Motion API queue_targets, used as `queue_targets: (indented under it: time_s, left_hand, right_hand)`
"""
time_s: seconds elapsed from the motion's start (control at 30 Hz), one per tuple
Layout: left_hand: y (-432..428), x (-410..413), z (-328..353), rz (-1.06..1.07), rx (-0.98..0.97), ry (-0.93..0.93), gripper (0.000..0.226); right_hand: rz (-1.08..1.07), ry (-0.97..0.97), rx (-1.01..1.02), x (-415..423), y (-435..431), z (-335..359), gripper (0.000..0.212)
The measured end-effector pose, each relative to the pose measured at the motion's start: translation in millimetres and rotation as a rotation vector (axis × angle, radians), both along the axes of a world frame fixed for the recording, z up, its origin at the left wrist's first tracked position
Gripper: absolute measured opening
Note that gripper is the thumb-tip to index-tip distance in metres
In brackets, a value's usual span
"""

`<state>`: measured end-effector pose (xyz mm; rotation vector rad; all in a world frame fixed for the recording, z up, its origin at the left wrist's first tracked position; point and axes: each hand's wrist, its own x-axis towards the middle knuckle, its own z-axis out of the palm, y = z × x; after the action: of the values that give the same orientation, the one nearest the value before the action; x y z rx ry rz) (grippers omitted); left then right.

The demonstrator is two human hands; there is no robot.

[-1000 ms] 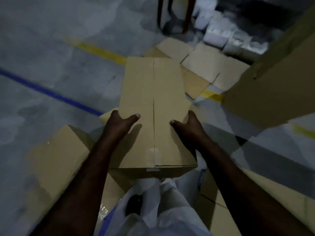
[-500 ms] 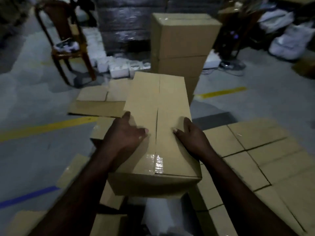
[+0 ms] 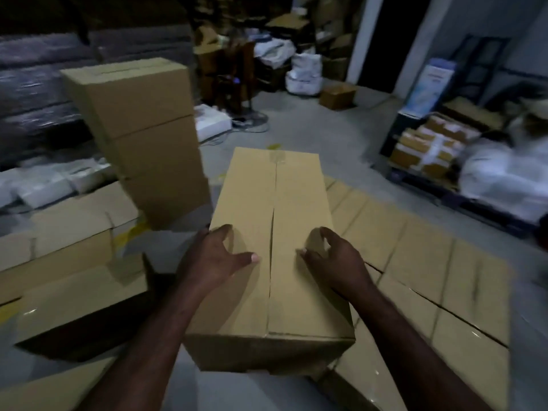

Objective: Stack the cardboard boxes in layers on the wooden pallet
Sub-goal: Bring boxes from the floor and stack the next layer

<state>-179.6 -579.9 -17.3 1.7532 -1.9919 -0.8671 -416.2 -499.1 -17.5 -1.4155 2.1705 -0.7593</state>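
Swinging right over the last half second, the cardboard box [image 3: 274,226] has come round with me. The tall stack of boxes [image 3: 142,129] that stood dead ahead now sits off to the left, and the laid layer of boxes [image 3: 430,262] spreads out to the box's right. Both holds look unchanged.

My left grip [image 3: 216,262] clasps the box's left flank, thumb laid across the top flap toward the centre seam. My right grip [image 3: 335,262] clasps the right flank the same way, thumb on top. The box hangs between them, its long axis pointing away from me and its near end close to my body, clear of the floor [image 3: 296,129].

The box's lower right corner overlaps the layer's near-left edge, though in this dim, smeared view I cannot tell whether they touch. I judge the carry nearly done, with setting down next. The wooden pallet is hidden, presumably beneath that layer. Low cartons [image 3: 68,221] lie off to my left.
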Motion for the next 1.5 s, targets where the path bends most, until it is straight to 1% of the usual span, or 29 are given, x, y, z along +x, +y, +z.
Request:
queue_targets:
  time_s: [0.1, 0.2, 0.27, 0.37, 0.53, 0.63, 0.77, 0.83, 0.9, 0.93, 1.03, 1.07, 1.13, 1.27, 1.5]
  left_hand:
    - [41.7, -57.6, 1.8, -0.084, -0.007, 0.045, 0.098]
    - [83.0, -117.8, 6.0, -0.183, -0.001, 0.051, 0.089]
    - [109.0, -157.1, 10.1, -0.252, 0.006, 0.044, 0.084]
    - [136.4, -210.4, 15.3, -0.347, -0.001, 0.020, 0.083]
    - [154.3, -294.7, 19.9, -0.524, -0.043, -0.011, 0.079]
    - [158.5, -354.6, 21.4, -0.672, -0.059, -0.002, 0.078]
    - [175.8, -427.8, 15.6, -0.847, -0.056, -0.008, 0.086]
    - [188.6, -459.0, 9.1, -0.923, -0.036, -0.043, 0.093]
    - [201.7, -486.2, 1.2, -0.981, -0.032, -0.071, 0.099]
    - [207.6, -499.7, -3.2, -1.002, -0.033, -0.084, 0.100]
    - [225.2, -541.4, -15.7, -1.042, -0.051, -0.134, 0.099]
    - [232.6, -556.2, -20.7, -1.044, -0.056, -0.147, 0.097]
    - [249.6, -583.6, -29.6, -1.025, -0.057, -0.160, 0.094]
    - [292.4, -635.3, -47.7, -0.915, -0.025, -0.181, 0.092]
    - [390.6, -725.1, -60.6, -0.801, 0.077, -0.237, 0.092]
  right_hand:
    - [-0.169, 0.001, 0.006, -54.0, 65.1, 10.0, 0.073]
    - [-0.326, -0.005, -0.017, -100.9, 131.0, 19.8, 0.066]
    - [-0.406, 0.006, -0.004, -129.1, 169.1, 23.0, 0.071]
    - [-0.515, -0.018, 0.000, -164.8, 215.0, 20.7, 0.083]
    - [-0.688, -0.061, 0.009, -216.6, 275.5, 11.0, 0.086]
    - [-0.797, -0.071, 0.032, -250.4, 306.6, 7.4, 0.091]
    - [-0.942, -0.103, 0.043, -290.5, 346.9, 10.1, 0.091]
    - [-0.988, -0.108, 0.054, -308.8, 365.7, 7.4, 0.096]
    - [-1.010, -0.140, 0.045, -322.6, 381.4, 1.9, 0.098]
    - [-1.018, -0.155, 0.035, -329.2, 387.9, -0.4, 0.093]
    - [-1.010, -0.177, 0.021, -359.0, 404.2, -8.3, 0.066]
    - [-1.000, -0.184, 0.024, -373.3, 410.9, -12.5, 0.062]
    - [-0.978, -0.199, 0.035, -404.2, 425.5, -21.2, 0.061]
    - [-0.924, -0.204, 0.039, -472.8, 461.0, -36.1, 0.060]
    - [-0.819, -0.173, 0.162, -591.3, 544.1, -43.2, 0.054]
